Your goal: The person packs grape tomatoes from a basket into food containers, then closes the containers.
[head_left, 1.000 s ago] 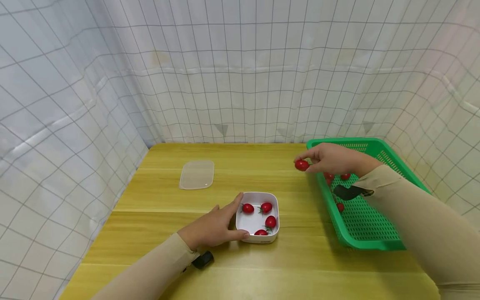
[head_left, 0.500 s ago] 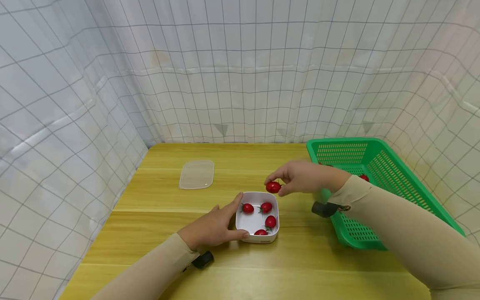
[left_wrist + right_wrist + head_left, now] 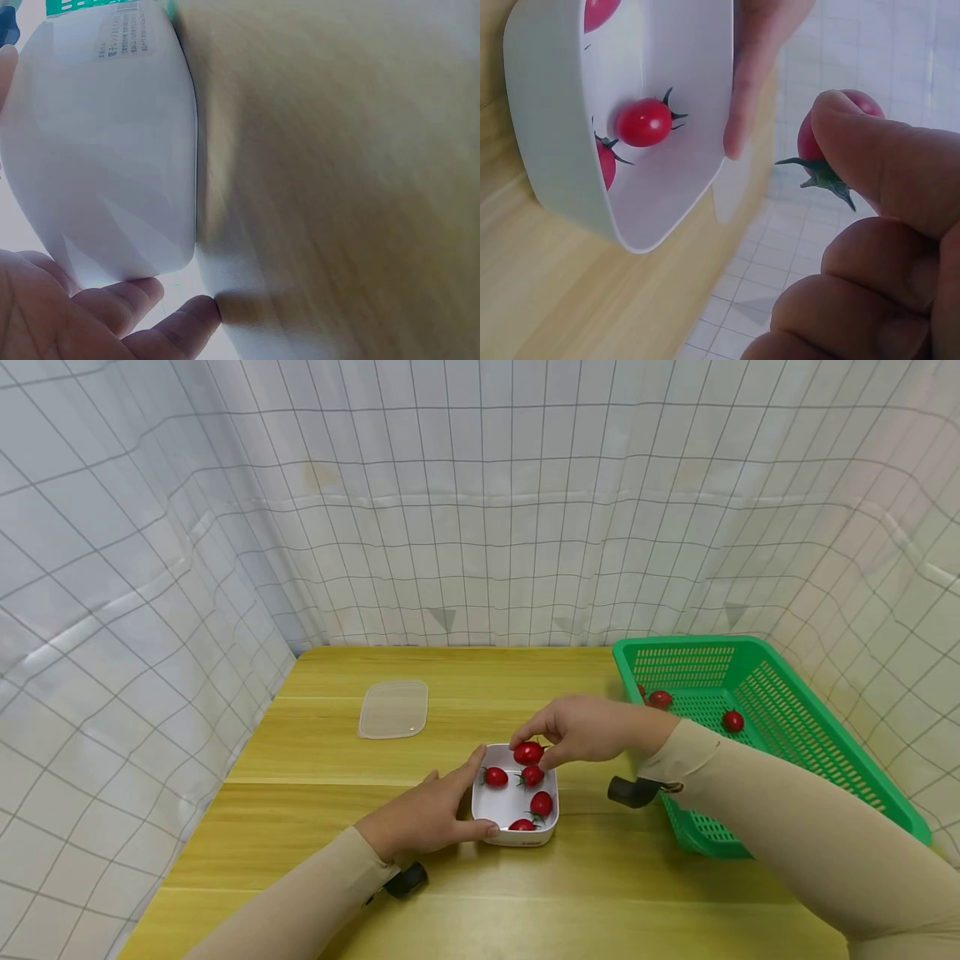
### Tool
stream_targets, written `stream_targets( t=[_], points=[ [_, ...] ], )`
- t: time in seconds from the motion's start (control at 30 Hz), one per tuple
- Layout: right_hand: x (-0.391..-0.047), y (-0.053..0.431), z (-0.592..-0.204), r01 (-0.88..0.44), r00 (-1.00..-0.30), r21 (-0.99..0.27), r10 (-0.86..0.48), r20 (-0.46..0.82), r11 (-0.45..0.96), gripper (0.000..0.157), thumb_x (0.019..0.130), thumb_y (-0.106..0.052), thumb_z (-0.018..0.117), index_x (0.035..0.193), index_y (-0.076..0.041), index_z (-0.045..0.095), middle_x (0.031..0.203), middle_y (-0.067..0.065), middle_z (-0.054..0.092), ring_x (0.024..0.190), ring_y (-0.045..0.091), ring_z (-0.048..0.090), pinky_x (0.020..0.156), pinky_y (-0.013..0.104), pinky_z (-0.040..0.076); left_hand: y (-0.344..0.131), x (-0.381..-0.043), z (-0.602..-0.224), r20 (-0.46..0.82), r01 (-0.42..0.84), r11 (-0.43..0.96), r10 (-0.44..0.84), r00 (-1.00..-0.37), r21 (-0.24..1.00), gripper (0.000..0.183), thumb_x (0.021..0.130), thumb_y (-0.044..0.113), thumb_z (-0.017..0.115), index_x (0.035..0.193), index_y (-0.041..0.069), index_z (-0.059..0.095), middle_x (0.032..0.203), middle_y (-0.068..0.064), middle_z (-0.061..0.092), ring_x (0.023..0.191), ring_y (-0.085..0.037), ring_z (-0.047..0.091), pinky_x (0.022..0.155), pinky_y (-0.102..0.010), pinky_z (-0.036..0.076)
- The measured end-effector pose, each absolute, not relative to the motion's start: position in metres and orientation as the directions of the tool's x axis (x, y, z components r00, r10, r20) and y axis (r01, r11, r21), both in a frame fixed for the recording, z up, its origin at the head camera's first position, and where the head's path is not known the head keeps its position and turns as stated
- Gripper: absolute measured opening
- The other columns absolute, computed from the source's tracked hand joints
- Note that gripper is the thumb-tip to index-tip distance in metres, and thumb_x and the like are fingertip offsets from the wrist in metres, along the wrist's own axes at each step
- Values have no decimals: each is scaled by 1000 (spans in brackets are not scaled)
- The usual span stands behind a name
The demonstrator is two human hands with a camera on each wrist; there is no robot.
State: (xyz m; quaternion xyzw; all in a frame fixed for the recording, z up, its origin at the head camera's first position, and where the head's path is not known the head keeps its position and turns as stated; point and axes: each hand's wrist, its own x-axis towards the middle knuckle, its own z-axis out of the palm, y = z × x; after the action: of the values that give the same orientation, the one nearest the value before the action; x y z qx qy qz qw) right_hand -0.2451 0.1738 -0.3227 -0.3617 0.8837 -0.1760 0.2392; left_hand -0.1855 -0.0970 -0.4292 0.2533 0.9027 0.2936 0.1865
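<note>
A small white square box (image 3: 513, 838) holds several red cherry tomatoes with green stems; one tomato (image 3: 645, 122) lies on its floor in the right wrist view. My left hand (image 3: 429, 814) holds the box at its left side, thumb at the near corner and index finger at the far corner. In the left wrist view, other fingertips (image 3: 146, 292) meet the box's outer wall (image 3: 105, 157). Between thumb and fingers my right hand (image 3: 592, 728) pinches another cherry tomato (image 3: 528, 752), over the far right part of the box. That tomato's green stem (image 3: 825, 180) hangs free below the thumb.
At the right stands a green slotted basket (image 3: 817, 737) with more tomatoes, including one (image 3: 732, 721) on its floor; my right forearm crosses it. A translucent lid (image 3: 393, 710) lies on the wooden table behind the box. A white gridded curtain (image 3: 480, 527) surrounds the table.
My right hand has carried the pinched tomato from the basket's left edge leftward and nearer to me, to over the box. My left hand and the box have stayed put.
</note>
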Motion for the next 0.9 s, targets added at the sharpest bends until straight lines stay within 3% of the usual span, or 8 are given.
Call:
stream_targets(
  t=[0.9],
  points=[
    [-243,170,-323,-540,-605,-504,-727,-324,674,44,98,-18,75,141,-22,69,64,-7,48,62,10,42,62,24,43,-97,-187,-432,-181,363,700,573,-799,615,111,94,60,72,171,16,5,174,-6,28,159,-25,34,129,-70,10]
  ],
)
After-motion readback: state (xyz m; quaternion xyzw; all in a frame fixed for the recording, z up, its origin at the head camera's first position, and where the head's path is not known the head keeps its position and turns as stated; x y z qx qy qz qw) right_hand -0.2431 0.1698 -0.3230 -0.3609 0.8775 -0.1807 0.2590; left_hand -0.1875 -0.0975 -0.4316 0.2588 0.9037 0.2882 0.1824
